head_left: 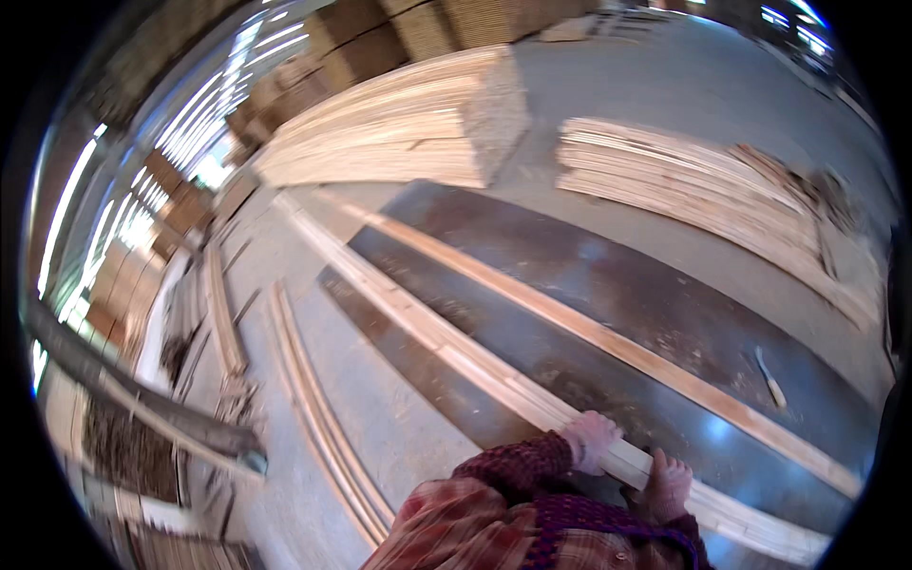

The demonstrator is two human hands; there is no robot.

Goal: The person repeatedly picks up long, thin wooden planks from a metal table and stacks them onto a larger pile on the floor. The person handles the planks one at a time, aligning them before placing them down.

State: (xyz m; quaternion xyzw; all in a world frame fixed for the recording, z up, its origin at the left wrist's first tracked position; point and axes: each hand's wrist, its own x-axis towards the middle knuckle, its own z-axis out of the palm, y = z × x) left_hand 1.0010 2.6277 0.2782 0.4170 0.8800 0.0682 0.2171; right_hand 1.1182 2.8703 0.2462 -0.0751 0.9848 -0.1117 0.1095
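A bundle of long pale wooden boards (446, 344) lies along the near side of a dark, worn metal tabletop (655, 252), reaching past its far left end. My left hand (589, 441) is closed over the boards' near edge. Just to its right, my right hand (667, 484) grips the same boards, with fingers curled over the top and thumb raised. How many boards each hand holds cannot be made out. Roughly parallel, beyond my hands, a single reddish-brown board (570, 328) rests on the tabletop. A light-handled hand tool, perhaps a knife (771, 380), lies farther right.
Past the table stand a large stack of pale boards (380, 133) and a lower stack (679, 176) to the right. Several long strips (318, 418) lie to the left. A thick dark pole (142, 389) slants across the left side, near more timber piles.
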